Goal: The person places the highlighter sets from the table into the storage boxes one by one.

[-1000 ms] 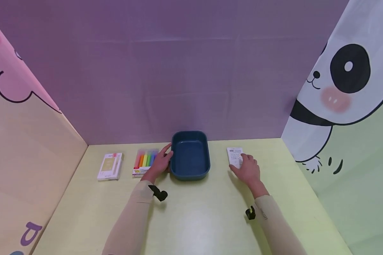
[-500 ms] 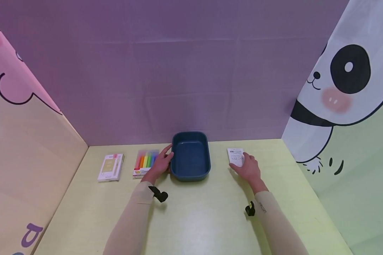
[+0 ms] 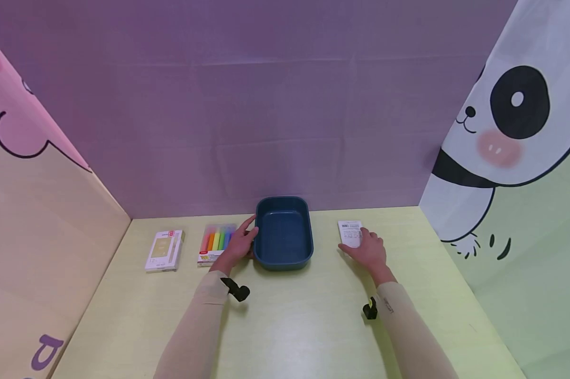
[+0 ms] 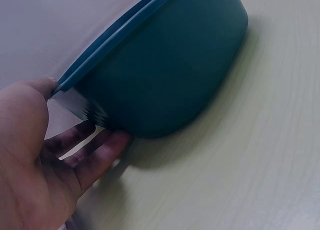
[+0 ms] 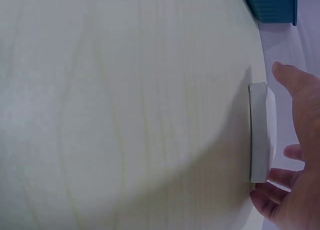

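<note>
A dark blue plastic basin (image 3: 284,231) stands against the back wall. My left hand (image 3: 237,245) touches its left side. In the left wrist view, the thumb is at the basin's rim and the fairly straight fingers (image 4: 107,157) reach its lower wall. Right of the basin, a small white box (image 3: 350,233) with a printed label and barcode lies flat on the table. My right hand (image 3: 369,251) hovers over the box's near right part, hiding some of it. In the right wrist view, the thumb is spread clear of the white box (image 5: 259,132), and the fingertips are close by its other end.
A clear pack of coloured markers (image 3: 215,242) lies just left of my left hand, partly covered by it. Farther left is a white and gold box (image 3: 165,250). Purple cloth (image 3: 285,105) forms the back wall, with printed panels at both sides.
My right thumb has spread slightly left, away from the small box. My left hand, the basin and the other things have not visibly moved.
</note>
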### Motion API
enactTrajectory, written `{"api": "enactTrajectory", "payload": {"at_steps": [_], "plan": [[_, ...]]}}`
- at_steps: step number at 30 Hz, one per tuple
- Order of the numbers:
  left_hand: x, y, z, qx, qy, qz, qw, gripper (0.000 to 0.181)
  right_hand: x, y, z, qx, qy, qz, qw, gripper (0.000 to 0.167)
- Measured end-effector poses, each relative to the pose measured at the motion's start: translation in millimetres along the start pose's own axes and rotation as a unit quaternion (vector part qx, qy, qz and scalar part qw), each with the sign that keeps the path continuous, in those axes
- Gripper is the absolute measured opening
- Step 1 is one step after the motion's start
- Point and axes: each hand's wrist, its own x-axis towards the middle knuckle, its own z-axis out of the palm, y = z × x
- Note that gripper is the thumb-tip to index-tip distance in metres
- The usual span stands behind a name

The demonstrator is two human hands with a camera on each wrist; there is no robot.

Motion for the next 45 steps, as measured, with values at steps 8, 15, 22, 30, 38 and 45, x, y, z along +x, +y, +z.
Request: {"api": "enactTrajectory", "payload": {"at_steps": [8,15,22,30,38,45], "plan": [[1.1,-1.0,0.4,0.0,0.005,-0.003,1.0,0.052,1.0,-0.4,-1.3,-0.002,-0.006,0.005,1.0,0.099],[-0.7,1.1,0.6,0.008,0.003,-0.003,1.0,0.053,3.1,-0.3,-0.1,0.0,-0.015,0.013,0.9998,0.1],[-3.9,0.8,-4.8,-0.003,-0.005,0.0,1.0,0.052,3.4,-4.1,6.8,0.015,-0.021,0.026,0.9993,0.095],[-5.9,0.1,-4.8,-0.017,-0.003,0.008,0.9998,0.053,3.2,-6.0,5.2,0.014,-0.025,0.037,0.9989,0.092],[-3.3,-0.7,-0.5,-0.016,-0.001,0.003,0.9999,0.053,6.8,-4.8,-0.9,0.016,-0.035,0.035,0.9987,0.088],[-4.2,2.0,-1.5,-0.03,-0.01,0.0,0.9995,0.054,8.7,-5.9,-3.8,0.018,-0.036,0.033,0.9987,0.088]]}}
